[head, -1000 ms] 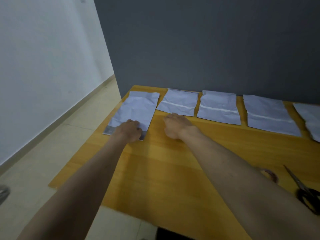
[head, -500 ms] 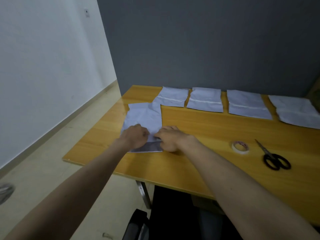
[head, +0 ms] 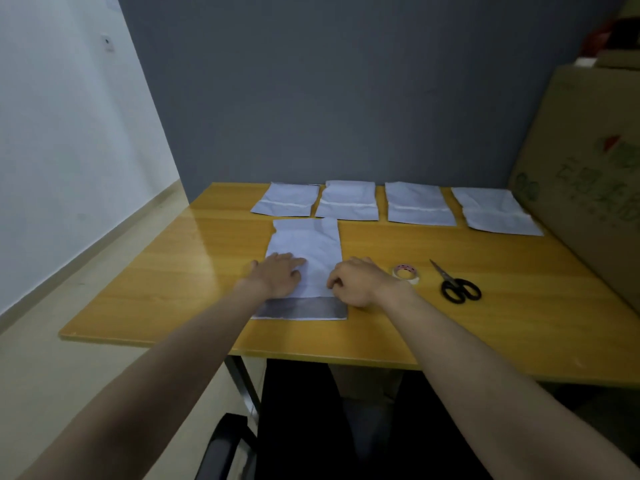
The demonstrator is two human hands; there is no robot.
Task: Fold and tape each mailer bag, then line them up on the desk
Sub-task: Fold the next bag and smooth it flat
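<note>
- My left hand (head: 278, 274) lies flat on the near left part of the unfolded bag (head: 308, 251), fingers straight and spread a little, pressing it to the desk (head: 180, 271).
- My right hand (head: 358, 282) sits at the bag's right edge with the fingers curled under; it looks as if they pinch the edge, though I cannot tell for sure (the knuckles hide the fingertips).
- The bag lies lengthwise in front of me, near the middle of the desk, its dark strip (head: 301, 308) at the near end, just below both hands.
- Its far end stops just short of the row of bags along the back of the desk.
- That row has four folded bags, side by side and a little apart: first (head: 285, 204), second (head: 348, 204), third (head: 417, 207) and fourth (head: 495, 211), counting from the left, each with a pale band across it.
- The tape roll (head: 406, 273) lies flat just right of my right wrist.
- The scissors (head: 455, 284) lie closed further right, black handles toward me, blades pointing away.
- A cardboard box (head: 588, 168) (green print on its side) stands at the desk's right edge.
</note>
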